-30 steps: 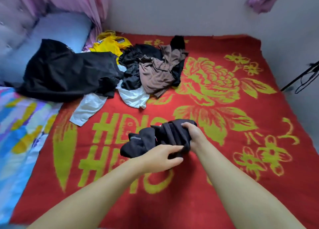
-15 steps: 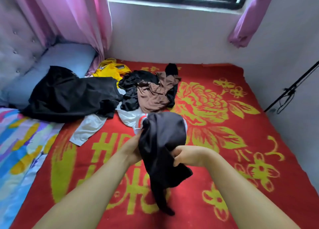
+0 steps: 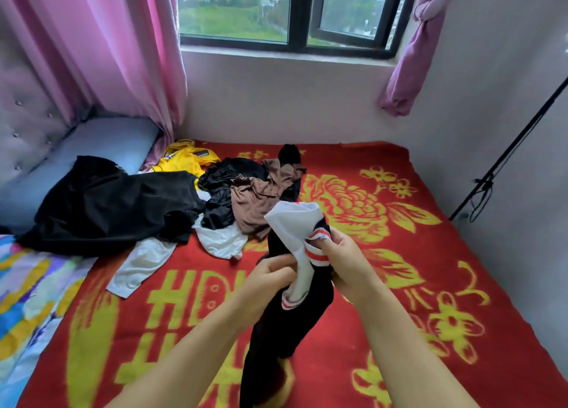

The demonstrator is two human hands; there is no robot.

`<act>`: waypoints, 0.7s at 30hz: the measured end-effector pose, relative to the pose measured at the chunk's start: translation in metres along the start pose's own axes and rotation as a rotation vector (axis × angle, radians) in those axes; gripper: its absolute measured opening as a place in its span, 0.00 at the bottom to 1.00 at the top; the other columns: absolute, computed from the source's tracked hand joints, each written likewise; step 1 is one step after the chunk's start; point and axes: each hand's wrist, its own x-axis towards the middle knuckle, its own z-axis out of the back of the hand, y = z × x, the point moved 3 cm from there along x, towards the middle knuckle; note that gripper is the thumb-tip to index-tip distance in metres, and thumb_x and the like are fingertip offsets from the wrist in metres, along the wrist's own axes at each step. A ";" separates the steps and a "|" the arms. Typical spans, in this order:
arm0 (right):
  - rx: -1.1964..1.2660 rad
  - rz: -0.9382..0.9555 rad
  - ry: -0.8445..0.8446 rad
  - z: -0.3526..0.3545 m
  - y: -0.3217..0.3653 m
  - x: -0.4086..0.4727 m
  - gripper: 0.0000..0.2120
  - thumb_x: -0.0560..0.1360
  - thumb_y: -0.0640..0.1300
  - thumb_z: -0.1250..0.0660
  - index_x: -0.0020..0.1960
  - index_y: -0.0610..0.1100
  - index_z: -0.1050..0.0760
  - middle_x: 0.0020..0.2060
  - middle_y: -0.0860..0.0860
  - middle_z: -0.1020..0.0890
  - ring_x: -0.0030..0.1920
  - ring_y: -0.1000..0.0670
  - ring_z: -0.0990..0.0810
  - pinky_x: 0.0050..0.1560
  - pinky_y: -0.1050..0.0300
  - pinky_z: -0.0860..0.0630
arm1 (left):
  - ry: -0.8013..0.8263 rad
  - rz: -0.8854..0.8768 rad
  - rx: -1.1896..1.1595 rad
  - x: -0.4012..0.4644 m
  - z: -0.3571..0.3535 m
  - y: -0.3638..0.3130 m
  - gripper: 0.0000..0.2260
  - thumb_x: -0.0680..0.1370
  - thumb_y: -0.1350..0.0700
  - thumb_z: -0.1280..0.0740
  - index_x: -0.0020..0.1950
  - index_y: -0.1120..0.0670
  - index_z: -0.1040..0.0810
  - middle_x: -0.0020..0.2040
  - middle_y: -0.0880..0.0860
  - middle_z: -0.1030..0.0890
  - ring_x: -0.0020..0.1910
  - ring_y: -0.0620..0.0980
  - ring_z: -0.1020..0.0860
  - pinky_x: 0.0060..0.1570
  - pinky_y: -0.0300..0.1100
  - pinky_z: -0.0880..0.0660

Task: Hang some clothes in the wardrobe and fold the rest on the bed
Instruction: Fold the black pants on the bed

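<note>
Two hands, left hand (image 3: 270, 272) and right hand (image 3: 347, 263), fingers pinching one black-and-white garment (image 3: 295, 284) above one red blanket (image 3: 368, 315), one clothes pile (image 3: 190, 204) behind.

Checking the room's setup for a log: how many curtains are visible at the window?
2. A pink curtain hangs left of the window, reaching the bed's head end; a purple curtain is knotted up on the right. More could lie beyond the frame.
</note>
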 end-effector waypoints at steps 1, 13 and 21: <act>-0.019 0.010 0.020 0.004 0.006 -0.001 0.10 0.79 0.33 0.41 0.54 0.41 0.23 0.46 0.42 0.18 0.43 0.47 0.18 0.43 0.56 0.22 | -0.009 0.007 -0.082 -0.001 0.001 -0.002 0.14 0.70 0.63 0.40 0.47 0.58 0.16 0.48 0.56 0.16 0.50 0.50 0.20 0.55 0.44 0.25; -0.399 0.100 0.470 0.010 0.070 -0.023 0.29 0.65 0.32 0.45 0.52 0.59 0.18 0.51 0.53 0.16 0.53 0.52 0.19 0.54 0.56 0.22 | -0.026 0.000 0.257 0.019 0.031 -0.065 0.14 0.83 0.59 0.43 0.68 0.56 0.28 0.66 0.60 0.25 0.66 0.58 0.27 0.67 0.53 0.32; -0.700 0.210 0.550 0.017 0.098 -0.034 0.27 0.74 0.25 0.45 0.53 0.53 0.19 0.47 0.57 0.16 0.49 0.58 0.18 0.47 0.66 0.25 | 0.375 -0.041 0.626 0.007 0.006 -0.098 0.19 0.76 0.40 0.35 0.56 0.54 0.21 0.49 0.49 0.19 0.48 0.46 0.24 0.51 0.42 0.29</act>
